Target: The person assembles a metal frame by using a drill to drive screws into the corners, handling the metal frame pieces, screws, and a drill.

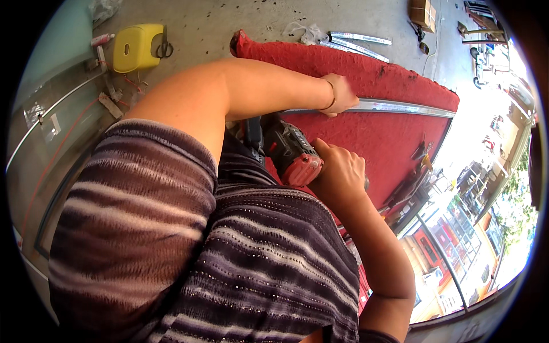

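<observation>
My right hand [341, 171] is wrapped around a black and red cordless drill [290, 150], which sits close to my body and points left. My left arm stretches across in front of me. At its end, my left hand [342, 96], slightly blurred, has its fingers curled at a long silvery metal strip [400, 107]. That strip runs along the far side of a red cloth-covered table [377, 137] and passes under the hand. The drill's tip is partly hidden by my arm and clothing.
A yellow plastic stool [136, 48] with black-handled scissors [165, 49] stands at the far left. Glass panels [63, 134] lean on the left. Beyond the table, more metal strips [360, 39] and a cardboard box [422, 14] lie on the concrete floor. Tools [423, 154] rest at the table's right.
</observation>
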Demonstrator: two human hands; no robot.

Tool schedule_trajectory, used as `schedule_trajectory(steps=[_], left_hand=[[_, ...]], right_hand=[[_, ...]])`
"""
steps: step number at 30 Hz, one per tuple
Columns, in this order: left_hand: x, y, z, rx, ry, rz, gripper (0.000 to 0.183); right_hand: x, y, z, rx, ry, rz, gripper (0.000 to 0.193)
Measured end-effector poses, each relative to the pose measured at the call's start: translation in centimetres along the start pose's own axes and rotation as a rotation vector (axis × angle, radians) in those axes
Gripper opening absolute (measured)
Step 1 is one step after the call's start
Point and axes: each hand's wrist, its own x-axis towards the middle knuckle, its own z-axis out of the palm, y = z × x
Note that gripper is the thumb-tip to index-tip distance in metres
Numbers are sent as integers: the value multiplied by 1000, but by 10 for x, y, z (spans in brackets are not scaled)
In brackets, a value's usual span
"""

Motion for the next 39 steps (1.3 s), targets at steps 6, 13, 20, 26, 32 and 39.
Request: schedule_trajectory(steps=[6,13,20,26,32,39], left_hand=[[0,0,0,-18,8,4,57],[2,1,4,21,27,-6,56],[0,0,3,7,9,-16,56],[-2,5,-6,22,12,-12,59],[-2,8,-4,52,-31,-85,67],[-29,16,-22,-7,19,-198,43]], right_hand=[[0,0,-1,-19,24,-28,22],[4,0,1,-45,62,-49,21],[4,3,5,-30,62,-56,20],[0,3,2,-7,66,-4,18],[-48,0,10,171,343,45,26],[-139,17,104,1112,786,440,27]])
